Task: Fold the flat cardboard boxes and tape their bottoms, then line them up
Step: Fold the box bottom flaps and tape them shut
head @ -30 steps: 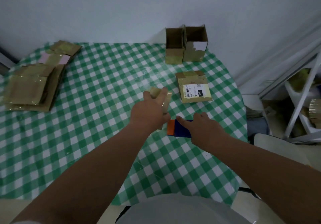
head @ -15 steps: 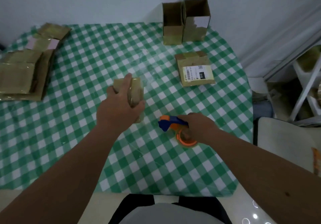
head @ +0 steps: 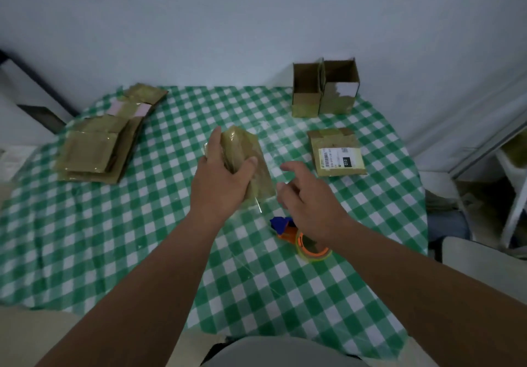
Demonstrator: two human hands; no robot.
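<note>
On the checked table (head: 114,252), the left hand (head: 219,187) grasped a folded box (head: 251,155) mid-frame; the right hand (head: 308,195) hovered released above the tape dispenser (head: 299,238).

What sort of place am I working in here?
Probably a home room used for packing: a table with a green checked cloth against a plain wall, flat cardboard boxes stacked on it, and a tape dispenser.

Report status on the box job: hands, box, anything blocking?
Left hand grips folded box above the table. Right hand open, empty, over tape dispenser. Two finished boxes upright at far edge. Nothing blocking.
</note>
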